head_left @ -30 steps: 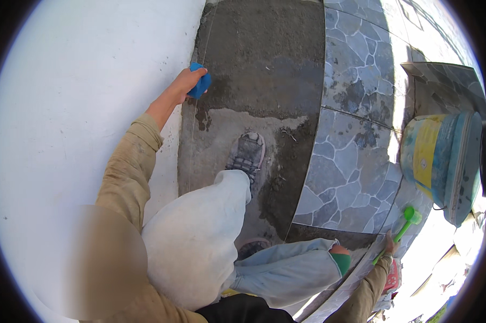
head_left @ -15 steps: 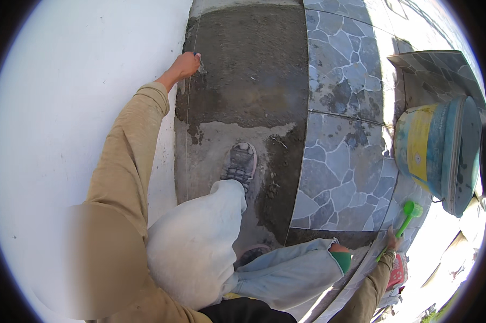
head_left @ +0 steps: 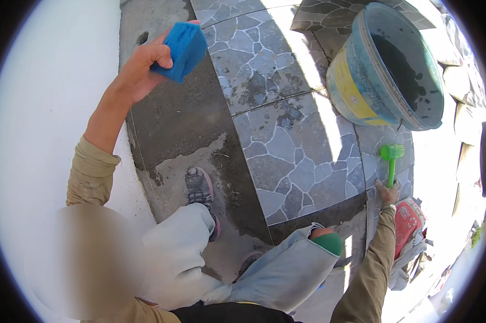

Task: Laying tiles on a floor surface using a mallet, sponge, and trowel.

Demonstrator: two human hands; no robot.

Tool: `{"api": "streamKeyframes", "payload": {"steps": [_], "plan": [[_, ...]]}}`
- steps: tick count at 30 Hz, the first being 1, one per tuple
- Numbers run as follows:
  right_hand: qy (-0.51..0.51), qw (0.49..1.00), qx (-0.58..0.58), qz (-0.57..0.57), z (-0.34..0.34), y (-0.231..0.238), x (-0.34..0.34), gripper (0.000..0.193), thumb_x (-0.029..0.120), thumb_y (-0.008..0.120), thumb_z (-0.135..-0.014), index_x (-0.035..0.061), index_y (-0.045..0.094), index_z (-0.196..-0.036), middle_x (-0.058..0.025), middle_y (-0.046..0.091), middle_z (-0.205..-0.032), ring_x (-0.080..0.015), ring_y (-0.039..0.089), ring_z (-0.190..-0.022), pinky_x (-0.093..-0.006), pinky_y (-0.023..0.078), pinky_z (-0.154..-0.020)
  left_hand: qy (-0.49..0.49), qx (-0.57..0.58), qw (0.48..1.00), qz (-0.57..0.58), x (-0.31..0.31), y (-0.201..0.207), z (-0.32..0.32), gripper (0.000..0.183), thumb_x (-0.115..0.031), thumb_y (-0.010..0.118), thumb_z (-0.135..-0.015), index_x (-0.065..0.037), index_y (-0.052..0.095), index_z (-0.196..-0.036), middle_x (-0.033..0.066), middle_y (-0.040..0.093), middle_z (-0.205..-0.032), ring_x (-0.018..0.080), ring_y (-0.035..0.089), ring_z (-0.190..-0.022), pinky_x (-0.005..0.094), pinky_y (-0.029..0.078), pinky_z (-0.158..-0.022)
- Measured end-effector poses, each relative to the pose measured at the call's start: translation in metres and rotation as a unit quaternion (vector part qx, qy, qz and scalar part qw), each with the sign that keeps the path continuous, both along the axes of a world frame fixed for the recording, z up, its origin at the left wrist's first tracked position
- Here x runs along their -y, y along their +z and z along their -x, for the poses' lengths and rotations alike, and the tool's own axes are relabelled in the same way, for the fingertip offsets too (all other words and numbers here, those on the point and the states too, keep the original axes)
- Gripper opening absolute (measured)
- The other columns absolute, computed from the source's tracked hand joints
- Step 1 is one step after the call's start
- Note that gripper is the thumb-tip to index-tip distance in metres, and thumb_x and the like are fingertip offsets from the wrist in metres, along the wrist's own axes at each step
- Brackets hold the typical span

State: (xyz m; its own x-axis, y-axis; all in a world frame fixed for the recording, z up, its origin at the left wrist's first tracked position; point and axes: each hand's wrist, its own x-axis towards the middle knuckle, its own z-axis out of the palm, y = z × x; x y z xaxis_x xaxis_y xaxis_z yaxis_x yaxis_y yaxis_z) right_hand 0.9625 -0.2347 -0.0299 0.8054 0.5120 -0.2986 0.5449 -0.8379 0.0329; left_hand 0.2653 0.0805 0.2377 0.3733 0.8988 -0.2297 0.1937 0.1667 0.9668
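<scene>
In my left hand point(head_left: 146, 63), raised at the upper left near the white wall, is a blue sponge point(head_left: 182, 51); thumb and fingers grip its sides. At the right, my right hand point(head_left: 388, 191) is low beside the stone-patterned grey tiles point(head_left: 291, 151), with its fingers around the handle of a green mallet point(head_left: 392, 153). The mallet's head points away from me. Below my left hand, dark wet mortar point(head_left: 181, 107) covers the strip between the wall and the tiles. A thin string line point(head_left: 139, 142) runs along the wall side.
A large blue bucket point(head_left: 356, 81) with a yellow band and grey residue inside stands at the upper right. Behind it leans another tile point(head_left: 329, 16). A red and grey bag point(head_left: 407, 226) lies beside my right forearm. My shoe point(head_left: 198, 185) rests on the bare concrete.
My left hand has risen from low over the mortar by the wall, and the blue sponge now shows in it. The view has swung right, bringing the bucket and mallet farther into it.
</scene>
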Motion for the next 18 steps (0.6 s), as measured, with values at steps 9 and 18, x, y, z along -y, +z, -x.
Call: {"api": "streamKeyframes", "payload": {"steps": [9,18], "plan": [[-0.154,0.985,-0.07,-0.029,0.029,0.033,-0.011,0.131,0.056,0.094,-0.054,0.0206,0.023,-0.158,-0.0279,0.02,-0.159,-0.0466,0.022,-0.147,-0.0575,0.029,-0.116,-0.361,-0.253,0.789,-0.428,-0.064,0.047,-0.403,0.046,-0.031,0.073,-0.084,-0.009,0.062,-0.122,0.0125,0.065,-0.115,0.0249,0.065,-0.101,0.0353,0.053,-0.089],[-0.163,0.983,-0.082,-0.023,0.027,0.042,-0.005,0.131,0.059,0.092,-0.055,0.0179,0.023,-0.158,-0.0274,0.017,-0.16,-0.044,0.021,-0.149,-0.0549,0.03,-0.115,-0.468,-0.549,0.659,-0.215,-0.122,-0.108,-0.56,0.046,-0.021,0.073,-0.079,-0.012,0.068,-0.123,0.0132,0.068,-0.116,0.0284,0.068,-0.102,0.0405,0.055,-0.087]]}}
